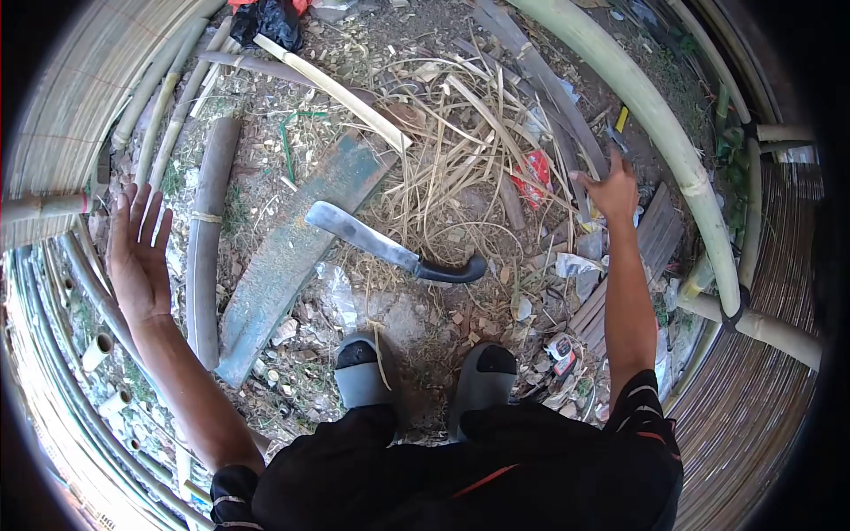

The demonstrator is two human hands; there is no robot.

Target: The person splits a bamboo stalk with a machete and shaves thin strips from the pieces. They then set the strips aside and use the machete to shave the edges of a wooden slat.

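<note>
My left hand (142,257) is raised at the left with its fingers stretched out and nothing in it. Nearest to it is a grey-brown split bamboo piece (205,257) on the ground. My right hand (613,188) reaches forward at the right, empty, thumb and fingers apart. Just beyond its fingertips lies a small yellow-and-grey object (621,120), too small to name. Between my hands a machete (363,234) with a dark curved handle rests on the ground, its blade tip by a worn wooden board (288,257). A pile of thin bamboo strips (443,177) lies beyond it.
A thick green bamboo pole (655,106) arches along the right. A tape measure (561,350) lies near my right foot. A pale bamboo slat (336,88), a black plastic bag (267,24) and a red wrapper (533,177) are farther off. Bamboo blinds (761,416) flank both sides.
</note>
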